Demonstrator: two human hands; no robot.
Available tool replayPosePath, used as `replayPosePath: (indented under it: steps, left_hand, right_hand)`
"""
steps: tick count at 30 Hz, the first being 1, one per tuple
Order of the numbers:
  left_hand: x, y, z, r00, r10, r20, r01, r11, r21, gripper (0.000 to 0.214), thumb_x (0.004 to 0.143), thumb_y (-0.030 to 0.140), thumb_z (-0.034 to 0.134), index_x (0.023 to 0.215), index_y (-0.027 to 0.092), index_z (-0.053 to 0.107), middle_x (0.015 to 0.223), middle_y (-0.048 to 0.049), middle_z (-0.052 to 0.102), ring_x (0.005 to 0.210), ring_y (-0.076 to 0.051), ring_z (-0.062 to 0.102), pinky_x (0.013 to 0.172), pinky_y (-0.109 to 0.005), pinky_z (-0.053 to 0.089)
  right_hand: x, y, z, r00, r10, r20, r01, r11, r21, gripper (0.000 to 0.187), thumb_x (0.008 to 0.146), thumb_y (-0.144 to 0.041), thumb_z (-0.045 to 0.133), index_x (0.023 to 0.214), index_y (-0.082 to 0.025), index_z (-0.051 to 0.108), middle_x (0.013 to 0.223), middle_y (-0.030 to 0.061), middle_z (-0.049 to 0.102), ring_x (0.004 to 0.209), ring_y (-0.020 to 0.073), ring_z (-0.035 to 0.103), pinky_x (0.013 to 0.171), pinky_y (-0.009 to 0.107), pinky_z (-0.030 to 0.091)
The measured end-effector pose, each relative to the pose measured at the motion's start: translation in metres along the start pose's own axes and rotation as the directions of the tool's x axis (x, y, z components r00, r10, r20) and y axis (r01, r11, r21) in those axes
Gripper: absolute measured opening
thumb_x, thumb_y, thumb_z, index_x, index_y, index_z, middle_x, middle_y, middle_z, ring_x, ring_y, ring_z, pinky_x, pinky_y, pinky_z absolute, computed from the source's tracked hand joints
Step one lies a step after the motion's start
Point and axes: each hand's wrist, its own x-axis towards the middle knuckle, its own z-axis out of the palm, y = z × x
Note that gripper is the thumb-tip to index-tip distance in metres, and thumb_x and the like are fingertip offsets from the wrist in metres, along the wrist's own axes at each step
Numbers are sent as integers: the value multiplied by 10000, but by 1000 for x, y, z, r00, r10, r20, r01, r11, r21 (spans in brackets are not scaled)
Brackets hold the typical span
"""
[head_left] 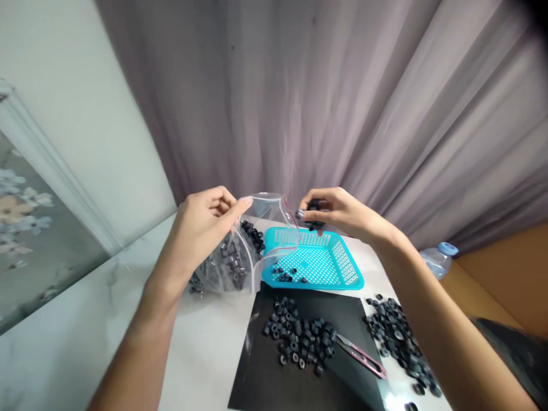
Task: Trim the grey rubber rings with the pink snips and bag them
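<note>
Bag (256, 278) part-filled with black parts (233, 257), mouth pinched in my left grip (212, 220). My right grip (334, 208) holds a clump (315, 214), probably several parts, partly hidden. Few in basket (314, 287); piles on mat (274, 394) and worktop (201, 354) aren't bagged.

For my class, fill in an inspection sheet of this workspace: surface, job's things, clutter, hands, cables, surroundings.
Surface: white marbled table, with a black mat on it.
Job's things: small dark pieces heaped on the mat, with more on the table at right; clear zip bag, partly filled with them; turquoise basket holding a few.
Clutter: pink-handled snips on the mat, beside the heap.
Hands: left hand grips the bag's rim; right hand holds several pieces near its mouth.
Cables: nothing seen.
Surroundings: greyish curtain behind; blue-capped bottle at right.
</note>
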Motion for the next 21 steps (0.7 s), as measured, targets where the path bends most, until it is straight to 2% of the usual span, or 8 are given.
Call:
replayPosePath:
  steps: [4, 5, 7, 9, 12, 16, 18, 21]
  left_hand:
    - [-5, 8, 0, 997, -4, -80, 9, 998, 57, 309, 843, 422, 712, 656, 214, 581, 561, 50, 582, 563, -128, 572, 557, -244, 414]
    - [-5, 9, 0, 994, -12, -106, 18, 998, 58, 306, 841, 426, 709, 659, 213, 586, 564, 49, 585, 566, -131, 579, 554, -244, 415]
    - [-5, 7, -3, 988, -23, -150, 32, 998, 56, 293, 832, 434, 713, 676, 211, 604, 581, 42, 603, 576, -140, 598, 548, -243, 422]
    - [-3, 3, -7, 982, -27, -187, 35, 999, 38, 289, 820, 438, 726, 684, 207, 616, 596, 37, 608, 578, -139, 590, 538, -237, 423]
    - [0, -4, -13, 970, -55, -235, 47, 998, -38, 307, 808, 445, 744, 670, 202, 619, 589, 38, 581, 567, -126, 545, 529, -230, 420]
    - [5, -9, -17, 967, -81, -240, 54, 992, -114, 308, 820, 429, 737, 652, 195, 631, 598, 32, 584, 560, -115, 531, 540, -232, 427]
    - [6, -10, -18, 968, -75, -240, 46, 992, -121, 299, 828, 403, 734, 643, 191, 632, 611, 30, 597, 553, -105, 523, 539, -230, 423]
    - [8, -12, -20, 967, -71, -244, 41, 991, -124, 289, 831, 383, 741, 644, 186, 641, 610, 29, 606, 551, -96, 527, 539, -222, 420]
  right_hand:
    - [32, -54, 48, 995, 44, 88, -13, 947, -321, 83, 856, -102, 673, 822, -161, 625, 681, -35, 596, 578, 87, 579, 574, 214, 506]
    - [40, -60, 63, 996, 57, 72, -21, 903, -429, 89, 844, -93, 681, 817, -158, 627, 690, -28, 604, 602, 99, 588, 612, 232, 512]
    - [52, -64, 90, 999, -38, -5, 27, 806, -592, 32, 904, -144, 627, 879, -150, 646, 819, 36, 662, 752, 162, 639, 721, 298, 532]
    - [59, -63, 104, 996, -85, 18, 76, 750, -657, 93, 950, -202, 580, 968, -156, 660, 933, 77, 687, 850, 210, 659, 770, 344, 539]
    - [63, -66, 101, 986, -27, 164, 122, 789, -602, 185, 983, -288, 547, 1033, -175, 685, 934, 62, 701, 808, 198, 660, 774, 360, 547]
    - [66, -75, 78, 899, 110, 423, 99, 892, -442, 295, 1006, -195, 461, 1222, -195, 663, 1031, 52, 725, 687, 129, 656, 655, 273, 538]
    - [69, -79, 70, 899, 114, 423, 104, 883, -459, 361, 974, -109, 483, 1289, -196, 637, 1101, 61, 726, 712, 125, 663, 643, 250, 522]
    - [66, -79, 62, 938, -25, 345, 196, 859, -472, 313, 940, -88, 537, 1203, -175, 684, 1037, 39, 738, 762, 124, 654, 706, 255, 505]
